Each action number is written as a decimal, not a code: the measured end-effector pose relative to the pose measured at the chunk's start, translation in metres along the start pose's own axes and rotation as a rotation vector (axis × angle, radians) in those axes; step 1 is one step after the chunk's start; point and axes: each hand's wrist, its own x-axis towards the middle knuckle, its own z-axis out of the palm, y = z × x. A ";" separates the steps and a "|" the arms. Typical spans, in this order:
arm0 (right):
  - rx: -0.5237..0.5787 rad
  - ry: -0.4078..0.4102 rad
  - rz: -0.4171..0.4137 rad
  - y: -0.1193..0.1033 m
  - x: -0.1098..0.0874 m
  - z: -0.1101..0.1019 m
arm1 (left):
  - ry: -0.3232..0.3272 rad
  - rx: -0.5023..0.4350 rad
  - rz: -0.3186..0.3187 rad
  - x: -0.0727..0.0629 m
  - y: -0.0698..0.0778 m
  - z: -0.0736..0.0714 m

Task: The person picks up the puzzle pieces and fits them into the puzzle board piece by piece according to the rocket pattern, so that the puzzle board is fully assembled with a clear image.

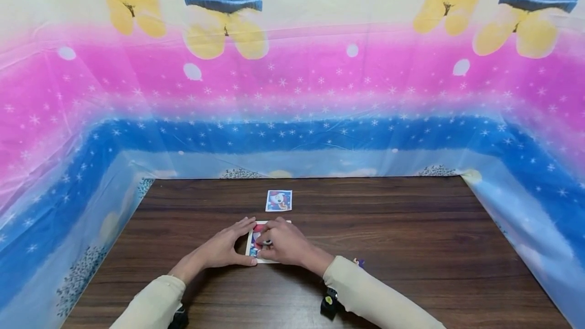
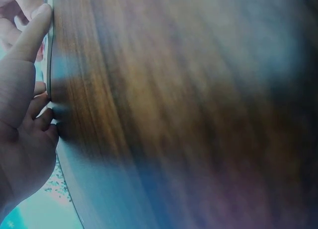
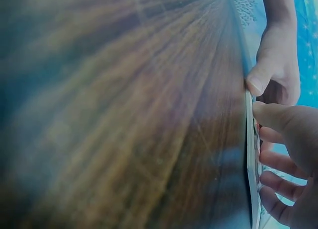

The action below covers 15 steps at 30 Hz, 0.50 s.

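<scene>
A flat picture board (image 1: 251, 251) with a white border and a red and blue cartoon print lies on the table. My left hand (image 1: 222, 246) spans its left side, thumb at the near corner and fingers at the far corner, and holds it. Over the board's middle and right part is my right hand (image 1: 285, 241), fingers bent down onto the print. A small pale and dark thing (image 1: 267, 242) shows between its fingers; whether they pinch it is not plain. In the right wrist view, the right thumb touches the edge of the board (image 3: 250, 154). Much of the print is hidden.
A small printed card (image 1: 279, 200) with a white cartoon figure lies behind the board. Beside the right sleeve is a small colourful piece (image 1: 358, 263), partly covered. The dark wooden table (image 1: 411, 227) is bordered by a patterned cloth (image 1: 292, 136) at the back and sides.
</scene>
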 end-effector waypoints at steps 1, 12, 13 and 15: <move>-0.005 0.000 -0.002 0.000 0.000 0.000 | 0.000 0.000 -0.001 0.000 0.000 0.000; -0.032 -0.002 -0.032 0.000 0.000 -0.001 | -0.001 0.008 -0.004 0.000 0.001 0.000; -0.024 -0.004 -0.039 0.001 -0.001 -0.001 | -0.001 0.009 -0.004 0.000 0.001 0.000; -0.002 -0.010 -0.055 0.003 -0.001 -0.003 | -0.003 0.007 -0.005 0.000 0.000 0.000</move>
